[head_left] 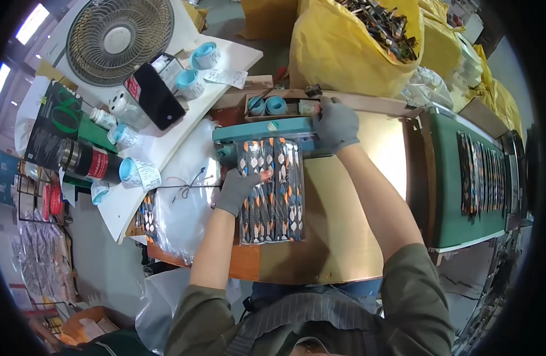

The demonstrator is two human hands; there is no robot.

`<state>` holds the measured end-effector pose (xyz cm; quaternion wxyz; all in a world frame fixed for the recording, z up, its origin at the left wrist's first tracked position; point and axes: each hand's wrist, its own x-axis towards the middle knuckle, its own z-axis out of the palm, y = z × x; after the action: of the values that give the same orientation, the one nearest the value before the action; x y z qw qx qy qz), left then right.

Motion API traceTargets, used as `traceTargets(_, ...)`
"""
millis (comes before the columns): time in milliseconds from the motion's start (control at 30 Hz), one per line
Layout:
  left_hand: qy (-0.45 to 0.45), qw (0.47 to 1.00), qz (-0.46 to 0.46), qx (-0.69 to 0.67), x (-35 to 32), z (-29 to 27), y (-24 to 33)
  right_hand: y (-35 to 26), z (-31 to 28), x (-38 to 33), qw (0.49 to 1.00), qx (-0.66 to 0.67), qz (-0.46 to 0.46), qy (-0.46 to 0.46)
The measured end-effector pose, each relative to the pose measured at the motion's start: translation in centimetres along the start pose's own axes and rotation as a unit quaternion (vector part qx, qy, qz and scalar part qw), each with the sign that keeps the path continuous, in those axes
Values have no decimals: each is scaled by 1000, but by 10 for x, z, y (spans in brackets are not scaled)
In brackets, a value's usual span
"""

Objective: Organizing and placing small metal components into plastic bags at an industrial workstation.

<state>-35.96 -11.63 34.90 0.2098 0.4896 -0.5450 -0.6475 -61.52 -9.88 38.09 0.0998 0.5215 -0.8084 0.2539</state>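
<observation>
A clear bag of black patterned sticks with orange, white and blue marks (pixel 270 202) lies with its top end at a teal bar-type heat sealer (pixel 243 132). My left hand (pixel 236 191), in a grey glove with a bare fingertip showing, grips the bag's left side. Part of those fingers is hidden by the bag. At the right end of the sealer's long arm is my gloved right hand (pixel 336 123), its fingers closed over that end. Behind the sealer, a narrow box (pixel 291 95) holds light-blue rolls (pixel 276 105).
Clear plastic bags (pixel 181 207) lie left of the pack. A white side table (pixel 121 204) carries a fan (pixel 118 38), phone (pixel 154 96), thermos (pixel 92 160) and several label rolls. A yellow sack (pixel 338 53) stands behind. More sticks (pixel 482 172) lie on a green surface (pixel 448 202) at right.
</observation>
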Motion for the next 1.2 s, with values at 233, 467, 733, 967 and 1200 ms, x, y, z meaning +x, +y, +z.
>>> traceTargets(233,-18,999,33,-30,7,3,-3,2,0,0,1000,13,16,17)
traceTargets(467,-19,997,78,-17,-9,2,0,11,-25,-47,867,453,186,-90)
traceTargets(733,-4,959,284,-12,-133,46,-34,-21,-34,-259,762,596,123,-221)
traceTargets(967,25,995,94,-6,-155,36,-87,-28,-48,-275,768,588,181,-181)
traceTargets(1200,-128,940,-124,-292,-171,11,-5,-38,-120,-206,546,666,324,-391)
